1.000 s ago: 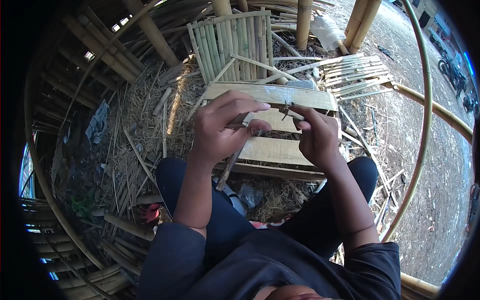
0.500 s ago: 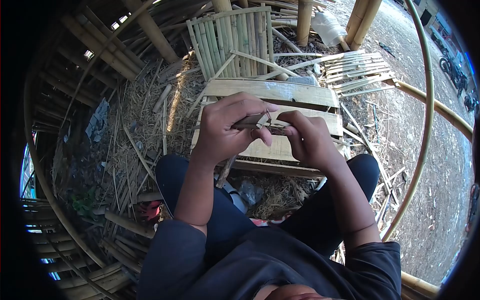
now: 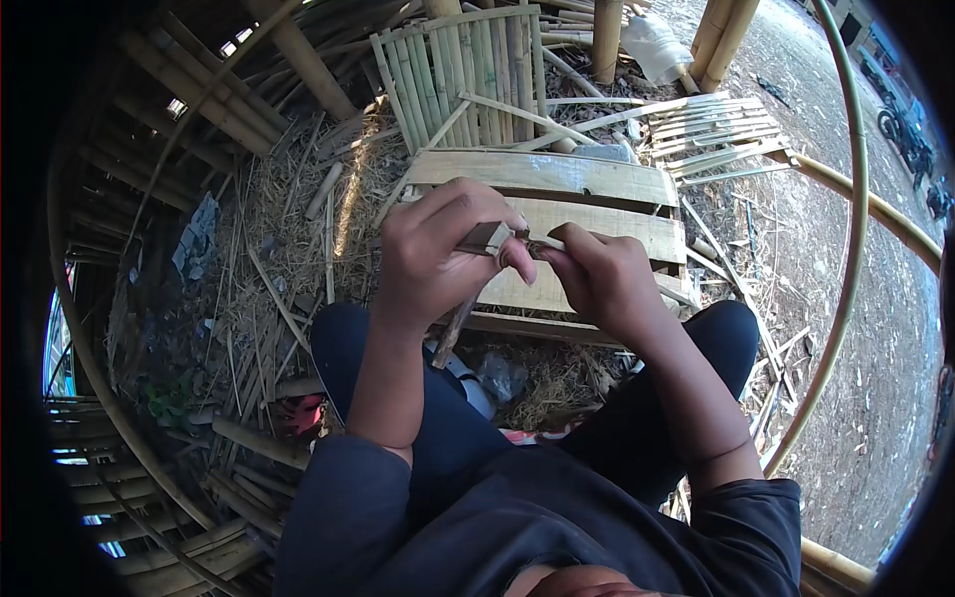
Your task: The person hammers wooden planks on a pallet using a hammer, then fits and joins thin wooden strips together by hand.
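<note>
Above a slatted wooden bench (image 3: 587, 234), my two hands are close together. My left hand (image 3: 438, 239) is closed around a square-ended brown piece (image 3: 484, 238), which looks like bamboo or wood. From beneath that hand a dark wooden stick (image 3: 453, 336), perhaps a tool handle, points down; its upper part is hidden. My right hand (image 3: 607, 274) is closed in a pinch, thumb against forefinger, on a thin bamboo strip (image 3: 542, 241). The strip's inner end is near the left fingertips; whether it touches the brown piece I cannot tell.
Behind the bench a bamboo slat panel (image 3: 463, 85) leans upright. A smaller slatted bamboo panel (image 3: 711, 129) lies at the right. Shavings and loose strips (image 3: 288, 229) cover the ground at left. A curved bamboo pole (image 3: 851, 219) crosses the right side; a clear plastic bag (image 3: 502, 376) lies between my legs.
Both hands have shifted slightly left. My left hand has turned, so the brown piece's square end shows more plainly. My right hand still pinches the strip.
</note>
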{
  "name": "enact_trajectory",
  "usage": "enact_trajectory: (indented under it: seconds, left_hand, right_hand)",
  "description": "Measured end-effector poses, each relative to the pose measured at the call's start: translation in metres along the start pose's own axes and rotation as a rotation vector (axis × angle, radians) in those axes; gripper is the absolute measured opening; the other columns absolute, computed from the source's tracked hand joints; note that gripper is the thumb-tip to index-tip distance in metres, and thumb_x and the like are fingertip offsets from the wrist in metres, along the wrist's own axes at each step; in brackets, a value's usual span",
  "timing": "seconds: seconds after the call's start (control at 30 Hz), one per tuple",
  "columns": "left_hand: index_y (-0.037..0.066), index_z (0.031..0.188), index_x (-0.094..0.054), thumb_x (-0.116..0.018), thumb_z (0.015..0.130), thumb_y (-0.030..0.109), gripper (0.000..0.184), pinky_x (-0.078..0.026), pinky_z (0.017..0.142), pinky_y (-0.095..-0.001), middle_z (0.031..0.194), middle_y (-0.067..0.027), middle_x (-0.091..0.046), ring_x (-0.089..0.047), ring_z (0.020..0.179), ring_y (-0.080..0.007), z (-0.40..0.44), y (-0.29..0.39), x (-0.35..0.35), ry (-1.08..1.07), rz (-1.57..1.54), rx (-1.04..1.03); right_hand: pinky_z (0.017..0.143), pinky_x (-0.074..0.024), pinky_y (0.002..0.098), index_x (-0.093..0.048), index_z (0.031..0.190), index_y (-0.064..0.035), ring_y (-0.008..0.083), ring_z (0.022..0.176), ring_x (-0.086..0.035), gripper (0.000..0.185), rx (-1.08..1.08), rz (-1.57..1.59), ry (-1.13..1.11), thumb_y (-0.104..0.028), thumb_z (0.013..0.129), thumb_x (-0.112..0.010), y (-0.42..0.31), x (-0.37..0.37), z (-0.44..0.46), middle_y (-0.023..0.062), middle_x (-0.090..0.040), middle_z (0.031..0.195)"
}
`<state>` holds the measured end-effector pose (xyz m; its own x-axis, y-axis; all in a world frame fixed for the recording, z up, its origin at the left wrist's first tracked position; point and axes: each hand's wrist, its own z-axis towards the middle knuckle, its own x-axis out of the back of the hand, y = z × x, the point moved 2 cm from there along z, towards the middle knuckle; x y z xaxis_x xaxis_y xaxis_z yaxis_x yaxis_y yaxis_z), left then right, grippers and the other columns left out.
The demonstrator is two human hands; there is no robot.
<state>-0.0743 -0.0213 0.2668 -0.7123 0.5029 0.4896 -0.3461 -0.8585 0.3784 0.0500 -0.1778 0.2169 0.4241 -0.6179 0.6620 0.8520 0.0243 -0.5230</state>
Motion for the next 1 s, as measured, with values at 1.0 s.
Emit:
enact_trajectory:
  seconds: [1.0]
  left_hand:
    - [0.003,0.083,-0.070,-0.093,0.069,0.036,0.043,-0.046,0.059,-0.0264,0.072,-0.0027,-0.066,-0.062,0.065,-0.0101,-0.010,-0.038,0.001,-0.295,-0.310,0.344]
  right_hand:
    - [0.049,-0.0425,0.0453,-0.053,0.084,-0.0068,0.0356,0.057,-0.061,0.024,0.037,-0.071,-0.017,-0.018,0.095,-0.070,-0.007,-0.011,-0.002,0.0119,-0.056,0.064]
